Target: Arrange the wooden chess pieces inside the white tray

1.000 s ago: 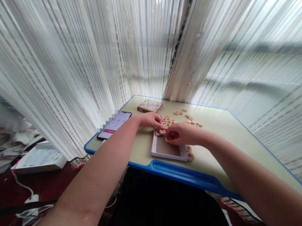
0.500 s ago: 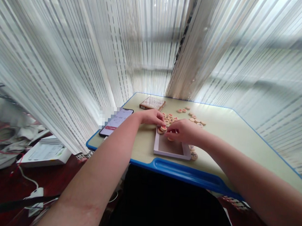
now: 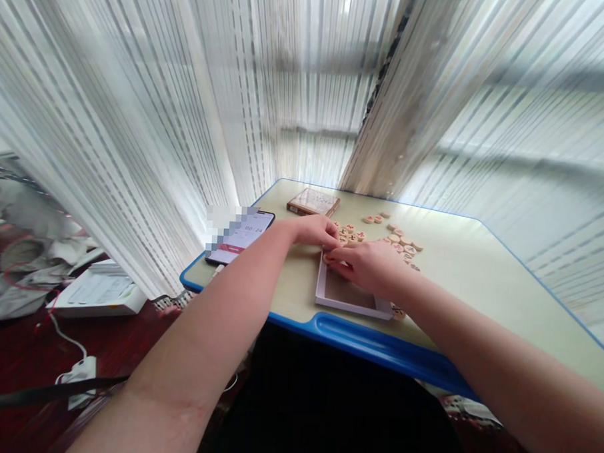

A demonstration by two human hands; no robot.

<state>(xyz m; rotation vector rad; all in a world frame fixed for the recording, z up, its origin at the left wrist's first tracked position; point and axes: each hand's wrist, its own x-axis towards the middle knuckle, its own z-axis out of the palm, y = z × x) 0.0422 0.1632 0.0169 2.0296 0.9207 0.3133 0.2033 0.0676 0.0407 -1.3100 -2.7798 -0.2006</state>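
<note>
A shallow open box (image 3: 351,307) with pale walls lies near the table's front edge. My left hand (image 3: 319,230) is at its far left corner, fingers pinched together; anything between them is hidden. Reaching in from the right, my right hand (image 3: 373,262) has its fingers closed at the same corner, on a round wooden Chinese chess piece (image 3: 326,257) that is partly covered. Just beyond both hands lie several more chess pieces (image 3: 351,237) with red and dark characters. Others (image 3: 404,244) are scattered to the right of the box, one (image 3: 399,313) beside its near right corner.
A flat brown-edged box (image 3: 313,202) lies at the back of the blue-rimmed table (image 3: 499,288). The phone (image 3: 239,237) showing a timer is at the left, partly behind my left forearm. A moulded blue groove (image 3: 377,346) runs along the front edge. Striped curtains (image 3: 318,87) hang behind.
My right hand has moved left across the box to its far left corner, beside my left fingertips. The stacked pieces there are now mostly covered. The whole view has shifted slightly.
</note>
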